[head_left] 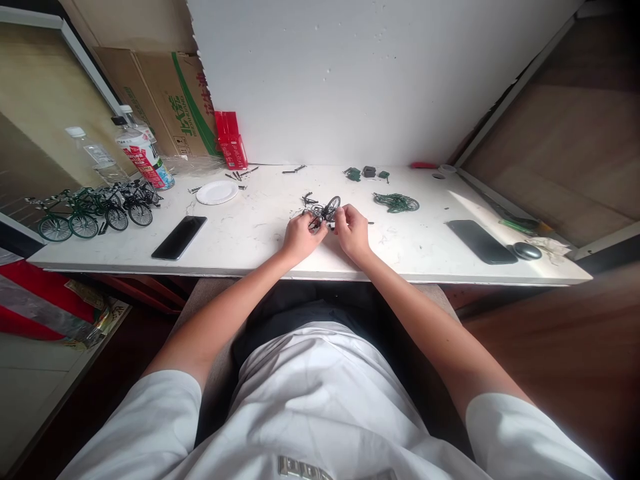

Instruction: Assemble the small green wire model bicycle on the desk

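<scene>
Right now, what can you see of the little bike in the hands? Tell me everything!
The little bike looks dark and thin, like wire or plastic; I can't tell which. One round wheel with spokes shows clearly, tilted; the hands partly hide the rest. It's over the middle of the white table. The left hand holds it, and the right hand's fingertips are at the wheel, though their hold is too small to make out.

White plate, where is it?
Head view: the white plate sits on the table, left of the left hand, just beyond the left-side black phone.
</scene>
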`<state>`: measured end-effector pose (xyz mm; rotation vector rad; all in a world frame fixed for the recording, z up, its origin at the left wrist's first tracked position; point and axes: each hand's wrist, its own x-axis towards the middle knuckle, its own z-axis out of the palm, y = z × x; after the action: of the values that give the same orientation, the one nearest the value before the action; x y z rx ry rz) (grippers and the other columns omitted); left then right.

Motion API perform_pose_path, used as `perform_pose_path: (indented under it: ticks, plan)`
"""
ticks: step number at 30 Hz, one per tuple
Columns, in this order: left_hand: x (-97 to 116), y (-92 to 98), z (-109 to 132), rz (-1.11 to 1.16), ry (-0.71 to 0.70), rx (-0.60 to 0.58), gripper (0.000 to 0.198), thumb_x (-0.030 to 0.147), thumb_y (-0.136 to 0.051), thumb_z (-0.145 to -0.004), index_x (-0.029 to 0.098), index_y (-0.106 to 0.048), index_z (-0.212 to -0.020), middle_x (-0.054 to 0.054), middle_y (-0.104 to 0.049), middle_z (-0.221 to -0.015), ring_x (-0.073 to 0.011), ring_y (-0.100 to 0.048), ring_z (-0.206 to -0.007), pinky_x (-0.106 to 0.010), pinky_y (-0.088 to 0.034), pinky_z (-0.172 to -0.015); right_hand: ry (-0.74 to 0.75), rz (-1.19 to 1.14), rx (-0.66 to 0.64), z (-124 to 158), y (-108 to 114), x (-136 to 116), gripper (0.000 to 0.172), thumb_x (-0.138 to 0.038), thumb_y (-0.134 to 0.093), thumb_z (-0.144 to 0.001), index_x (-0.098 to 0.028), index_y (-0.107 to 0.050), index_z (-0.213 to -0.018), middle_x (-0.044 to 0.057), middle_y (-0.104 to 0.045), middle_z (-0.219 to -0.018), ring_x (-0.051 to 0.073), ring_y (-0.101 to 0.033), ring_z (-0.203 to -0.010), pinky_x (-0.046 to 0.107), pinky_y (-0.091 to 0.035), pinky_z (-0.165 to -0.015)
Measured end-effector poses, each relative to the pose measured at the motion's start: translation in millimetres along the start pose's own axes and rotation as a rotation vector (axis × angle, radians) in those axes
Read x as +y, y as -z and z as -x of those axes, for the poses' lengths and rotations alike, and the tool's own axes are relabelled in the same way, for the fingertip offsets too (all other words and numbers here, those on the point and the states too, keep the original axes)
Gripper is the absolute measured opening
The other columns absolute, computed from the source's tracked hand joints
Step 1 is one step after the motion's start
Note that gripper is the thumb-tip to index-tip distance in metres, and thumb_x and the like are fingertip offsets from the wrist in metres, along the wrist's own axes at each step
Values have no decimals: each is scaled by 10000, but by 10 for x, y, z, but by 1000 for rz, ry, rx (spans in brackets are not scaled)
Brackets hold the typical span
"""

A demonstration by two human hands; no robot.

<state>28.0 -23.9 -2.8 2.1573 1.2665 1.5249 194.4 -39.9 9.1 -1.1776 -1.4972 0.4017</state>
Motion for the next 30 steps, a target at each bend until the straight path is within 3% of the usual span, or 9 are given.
perform_pose_path:
  ticks: [4, 11, 17, 21, 30]
  plan:
    - [6, 4, -2, 18, -15, 11, 143, 302, -756, -922, 201, -698, -840, -96, -809, -832, -221, -751, -713, -337, -606, -702, -12, -8, 7, 5, -4, 2, 627, -732, -349, -1126, -261, -545, -761, 21, -598, -639, 218, -569, -643, 372, -429, -684]
    - [14, 3, -4, 18, -9, 25, 125, 281, -777, -905, 207, -704, -836, -90, -815, -832, -218, -759, -721, -331, -616, -709, 13, -31, 18, -3, -7, 52, 506, -764, -526, -1054, -278, -523, -913, 3, -613, -726, 219, -570, -688, 355, -443, -660]
    - [27, 17, -1, 16, -34, 30, 149, 297, -765, -915, 207, -691, -822, -88, -807, -814, -217, -749, -715, -334, -597, -712, 2, -22, -11, 8, 5, -16, 627, -807, -398, -1088, -274, -508, -778, 9, -591, -647, 212, -556, -643, 365, -440, -677]
    - [38, 35, -4, -10, -43, 36, 267, 420, -797, -926, 216, -687, -792, -70, -780, -759, -211, -722, -702, -334, -575, -708, 10, -40, -19, 13, 2, -27, 648, -810, -384, -1092, -270, -503, -753, 9, -593, -626, 211, -566, -623, 369, -435, -676]
    - [17, 43, -7, -20, -32, 74, 300, 448, -756, -976, 218, -679, -800, -87, -794, -797, -218, -729, -720, -338, -554, -713, 54, -31, 7, 4, 1, -9, 537, -795, -514, -1047, -271, -539, -931, 7, -634, -792, 211, -599, -728, 354, -454, -703]
